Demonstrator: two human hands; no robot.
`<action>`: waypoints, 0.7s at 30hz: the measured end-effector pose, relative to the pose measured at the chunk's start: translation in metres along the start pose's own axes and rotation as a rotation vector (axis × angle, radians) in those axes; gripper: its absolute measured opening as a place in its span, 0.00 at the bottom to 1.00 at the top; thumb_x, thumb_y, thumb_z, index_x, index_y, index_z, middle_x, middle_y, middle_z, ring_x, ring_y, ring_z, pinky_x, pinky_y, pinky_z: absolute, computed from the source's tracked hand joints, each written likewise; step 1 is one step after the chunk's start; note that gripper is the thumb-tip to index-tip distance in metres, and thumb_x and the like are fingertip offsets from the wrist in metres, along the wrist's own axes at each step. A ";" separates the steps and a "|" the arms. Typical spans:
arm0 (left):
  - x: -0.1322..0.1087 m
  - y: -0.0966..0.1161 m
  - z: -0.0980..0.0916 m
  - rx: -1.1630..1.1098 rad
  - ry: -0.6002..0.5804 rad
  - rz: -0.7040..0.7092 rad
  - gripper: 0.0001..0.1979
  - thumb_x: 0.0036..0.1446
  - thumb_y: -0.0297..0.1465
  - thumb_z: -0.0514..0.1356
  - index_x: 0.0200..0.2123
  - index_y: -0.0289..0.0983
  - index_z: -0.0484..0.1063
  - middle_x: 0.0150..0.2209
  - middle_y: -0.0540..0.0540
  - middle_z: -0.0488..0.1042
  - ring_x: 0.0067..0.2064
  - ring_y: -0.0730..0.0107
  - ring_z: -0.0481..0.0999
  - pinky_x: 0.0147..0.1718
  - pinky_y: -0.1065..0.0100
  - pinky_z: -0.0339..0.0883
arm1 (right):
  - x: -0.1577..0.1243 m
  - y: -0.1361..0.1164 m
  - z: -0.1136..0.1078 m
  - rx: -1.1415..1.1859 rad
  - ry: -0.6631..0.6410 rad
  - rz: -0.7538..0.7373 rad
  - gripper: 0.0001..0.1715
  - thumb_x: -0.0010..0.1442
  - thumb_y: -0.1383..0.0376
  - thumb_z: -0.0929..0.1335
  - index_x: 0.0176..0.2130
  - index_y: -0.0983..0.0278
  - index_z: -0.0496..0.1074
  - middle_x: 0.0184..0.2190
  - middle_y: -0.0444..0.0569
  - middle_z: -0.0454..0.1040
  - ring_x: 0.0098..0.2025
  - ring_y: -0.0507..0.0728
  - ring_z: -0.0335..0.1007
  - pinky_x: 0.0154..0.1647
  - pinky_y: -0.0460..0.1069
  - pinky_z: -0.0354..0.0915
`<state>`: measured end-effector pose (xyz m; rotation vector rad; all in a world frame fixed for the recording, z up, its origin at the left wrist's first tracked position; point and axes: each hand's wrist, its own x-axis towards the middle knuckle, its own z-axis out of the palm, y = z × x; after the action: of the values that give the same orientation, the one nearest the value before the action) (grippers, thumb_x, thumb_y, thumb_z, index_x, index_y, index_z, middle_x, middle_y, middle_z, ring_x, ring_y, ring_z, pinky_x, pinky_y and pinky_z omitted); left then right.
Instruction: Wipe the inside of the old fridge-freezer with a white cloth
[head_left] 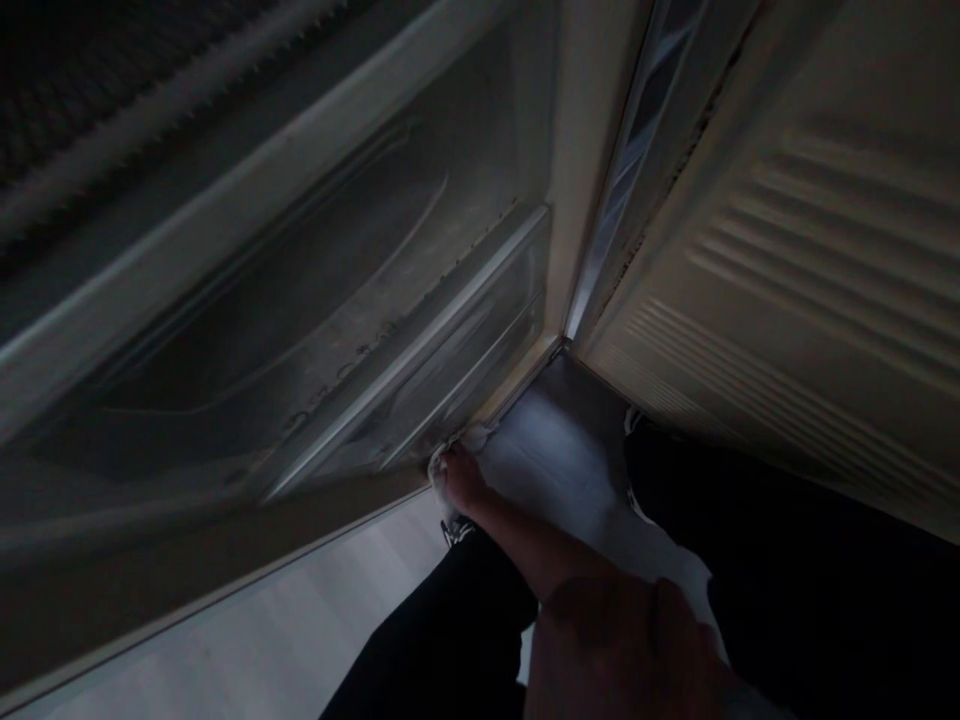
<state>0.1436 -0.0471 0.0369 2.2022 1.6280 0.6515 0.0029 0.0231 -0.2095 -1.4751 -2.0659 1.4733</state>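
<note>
Everything is dimly lit and slightly blurred, with pale bluish glare reflected by the smooth grey floor (544, 455) left of the ribbed cream panel (825, 240).

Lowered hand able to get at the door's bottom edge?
Probably yes: the hand is down beside the door's bottom edge and nothing obvious blocks it, though the shoe sits close. Too dark to confirm contact.

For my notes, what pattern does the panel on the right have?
The panel has groups of parallel ridges, showing best in the head view.
</note>
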 end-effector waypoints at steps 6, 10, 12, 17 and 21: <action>0.012 0.010 -0.004 0.015 0.105 -0.062 0.09 0.52 0.26 0.60 0.24 0.41 0.63 0.19 0.52 0.65 0.19 0.68 0.67 0.16 0.61 0.59 | -0.007 -0.018 0.022 0.093 -0.130 0.073 0.20 0.52 0.77 0.70 0.46 0.69 0.79 0.47 0.59 0.81 0.48 0.61 0.78 0.50 0.49 0.70; 0.021 0.016 -0.011 0.070 0.077 -0.021 0.11 0.55 0.26 0.60 0.22 0.40 0.64 0.19 0.52 0.66 0.19 0.69 0.68 0.16 0.60 0.61 | -0.012 -0.030 0.006 0.161 -0.145 0.098 0.18 0.52 0.76 0.68 0.42 0.68 0.81 0.43 0.55 0.82 0.47 0.61 0.79 0.49 0.48 0.69; 0.025 0.019 -0.015 0.039 0.013 0.047 0.11 0.58 0.28 0.60 0.23 0.39 0.65 0.20 0.52 0.67 0.19 0.70 0.69 0.16 0.60 0.62 | -0.021 -0.044 -0.005 0.204 -0.129 0.080 0.19 0.51 0.76 0.68 0.42 0.66 0.81 0.43 0.51 0.82 0.48 0.59 0.79 0.48 0.46 0.68; 0.029 0.022 -0.027 -0.042 -0.060 0.157 0.11 0.63 0.31 0.62 0.28 0.38 0.67 0.24 0.54 0.72 0.23 0.70 0.72 0.20 0.62 0.65 | -0.051 -0.104 -0.037 0.315 -0.078 -0.041 0.16 0.55 0.74 0.67 0.40 0.62 0.80 0.38 0.45 0.82 0.44 0.55 0.79 0.41 0.43 0.67; 0.025 0.026 -0.037 -0.044 -0.054 0.204 0.13 0.68 0.34 0.59 0.29 0.39 0.67 0.24 0.54 0.72 0.25 0.70 0.73 0.24 0.64 0.66 | -0.076 -0.160 -0.069 0.314 -0.019 -0.216 0.13 0.56 0.73 0.67 0.39 0.63 0.78 0.36 0.46 0.80 0.40 0.55 0.77 0.39 0.43 0.66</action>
<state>0.1508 -0.0316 0.0858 2.3524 1.3616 0.6686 -0.0120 0.0036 -0.0207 -1.0890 -1.8310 1.6344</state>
